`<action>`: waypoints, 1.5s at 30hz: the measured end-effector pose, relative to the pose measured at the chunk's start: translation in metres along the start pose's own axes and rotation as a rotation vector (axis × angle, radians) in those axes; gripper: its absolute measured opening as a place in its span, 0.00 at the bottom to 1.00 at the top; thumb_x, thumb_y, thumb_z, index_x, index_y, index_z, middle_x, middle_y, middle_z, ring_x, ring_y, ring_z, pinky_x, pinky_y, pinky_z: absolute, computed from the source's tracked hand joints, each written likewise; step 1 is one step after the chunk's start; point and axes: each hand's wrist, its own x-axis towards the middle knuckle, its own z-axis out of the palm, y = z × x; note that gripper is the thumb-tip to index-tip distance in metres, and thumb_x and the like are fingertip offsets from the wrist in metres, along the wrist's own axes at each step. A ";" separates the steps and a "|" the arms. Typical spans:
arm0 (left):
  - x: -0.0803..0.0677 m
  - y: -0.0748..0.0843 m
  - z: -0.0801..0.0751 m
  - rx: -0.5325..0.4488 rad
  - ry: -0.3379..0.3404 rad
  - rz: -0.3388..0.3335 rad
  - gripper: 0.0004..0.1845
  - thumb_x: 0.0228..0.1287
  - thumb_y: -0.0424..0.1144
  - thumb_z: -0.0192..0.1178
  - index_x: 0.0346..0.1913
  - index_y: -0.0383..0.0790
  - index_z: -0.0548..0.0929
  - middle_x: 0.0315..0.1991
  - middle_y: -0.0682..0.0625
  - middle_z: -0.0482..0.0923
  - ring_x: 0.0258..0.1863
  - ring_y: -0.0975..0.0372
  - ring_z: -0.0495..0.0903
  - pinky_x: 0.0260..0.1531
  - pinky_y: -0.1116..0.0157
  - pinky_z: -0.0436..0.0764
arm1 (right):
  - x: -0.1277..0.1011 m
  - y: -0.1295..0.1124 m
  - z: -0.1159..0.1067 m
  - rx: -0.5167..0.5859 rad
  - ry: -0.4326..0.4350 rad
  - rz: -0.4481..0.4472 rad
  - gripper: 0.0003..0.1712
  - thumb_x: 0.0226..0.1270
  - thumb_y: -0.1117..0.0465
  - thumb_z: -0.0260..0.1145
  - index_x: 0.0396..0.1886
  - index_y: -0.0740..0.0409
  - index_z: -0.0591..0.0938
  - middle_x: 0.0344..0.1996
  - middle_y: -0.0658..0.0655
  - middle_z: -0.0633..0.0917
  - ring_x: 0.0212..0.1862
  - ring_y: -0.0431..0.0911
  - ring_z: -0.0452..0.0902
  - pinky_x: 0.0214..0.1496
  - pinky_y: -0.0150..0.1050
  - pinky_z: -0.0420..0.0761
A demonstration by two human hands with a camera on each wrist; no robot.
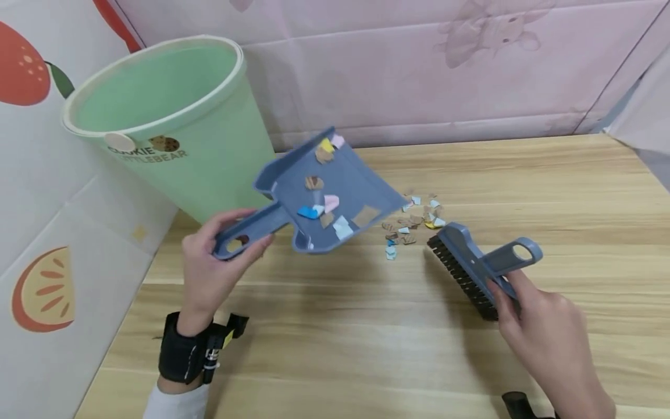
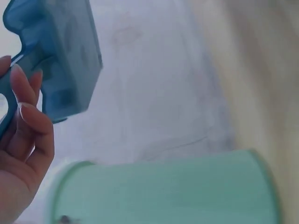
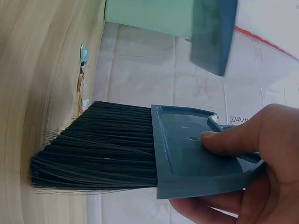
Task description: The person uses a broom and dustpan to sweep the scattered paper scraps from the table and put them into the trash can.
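Two hands (image 1: pixel 217 265) (image 1: pixel 544 334) at work: the left grips a blue dustpan (image 1: pixel 330 195) raised level, keeping paper scraps (image 1: pixel 321 206) aboard. The right clasps a hand brush (image 1: pixel 473 270), bristles on the tabletop (image 1: pixel 366 326) beside remaining scraps (image 1: pixel 413 224).

Open wooden tabletop (image 1: pixel 366 349) at six o'clock, blocked at ten o'clock by the green bin (image 1: pixel 173 134), at two o'clock by paper scraps (image 1: pixel 413 224), with the wall panel (image 1: pixel 445 70) at twelve.

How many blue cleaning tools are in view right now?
2: the dustpan, lifted beside the green bin in the left hand; the brush, bristles on the table, in the right hand.
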 end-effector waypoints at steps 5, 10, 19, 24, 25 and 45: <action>0.021 0.018 -0.004 0.010 0.197 0.039 0.20 0.44 0.25 0.73 0.44 0.26 0.83 0.36 0.38 0.85 0.34 0.65 0.85 0.34 0.73 0.80 | -0.002 -0.001 0.001 0.012 -0.016 0.014 0.15 0.52 0.70 0.70 0.39 0.61 0.77 0.10 0.53 0.78 0.09 0.35 0.56 0.12 0.34 0.55; 0.038 0.033 -0.007 -0.022 0.377 0.052 0.20 0.44 0.25 0.74 0.43 0.22 0.83 0.36 0.37 0.84 0.28 0.63 0.85 0.32 0.72 0.80 | -0.003 0.000 0.001 0.016 -0.014 0.010 0.16 0.52 0.71 0.70 0.40 0.61 0.77 0.11 0.54 0.79 0.10 0.34 0.56 0.12 0.34 0.56; 0.059 0.034 -0.024 -0.116 0.648 0.061 0.19 0.44 0.28 0.73 0.40 0.22 0.82 0.36 0.32 0.82 0.20 0.61 0.81 0.25 0.73 0.78 | -0.002 -0.002 0.005 0.030 -0.019 -0.025 0.16 0.51 0.70 0.69 0.41 0.61 0.78 0.11 0.53 0.79 0.10 0.35 0.58 0.12 0.34 0.57; 0.066 0.022 -0.029 -0.124 0.714 -0.006 0.14 0.51 0.29 0.69 0.41 0.25 0.82 0.32 0.33 0.83 0.21 0.56 0.82 0.18 0.73 0.75 | -0.002 -0.003 0.007 0.026 -0.019 -0.032 0.15 0.51 0.70 0.69 0.40 0.61 0.78 0.10 0.52 0.78 0.10 0.35 0.58 0.12 0.35 0.57; 0.067 0.020 -0.030 -0.133 0.726 -0.024 0.13 0.53 0.30 0.67 0.41 0.27 0.83 0.32 0.34 0.83 0.22 0.55 0.82 0.17 0.73 0.74 | -0.002 -0.003 0.008 0.026 -0.018 -0.034 0.14 0.51 0.69 0.69 0.39 0.61 0.78 0.10 0.52 0.78 0.10 0.35 0.59 0.12 0.35 0.57; 0.085 -0.014 -0.049 -1.449 0.454 -0.503 0.29 0.76 0.55 0.44 0.41 0.25 0.73 0.17 0.38 0.73 0.12 0.54 0.68 0.14 0.62 0.67 | 0.000 -0.005 0.007 0.039 -0.025 -0.065 0.13 0.69 0.55 0.58 0.35 0.61 0.79 0.09 0.46 0.74 0.12 0.31 0.58 0.12 0.31 0.55</action>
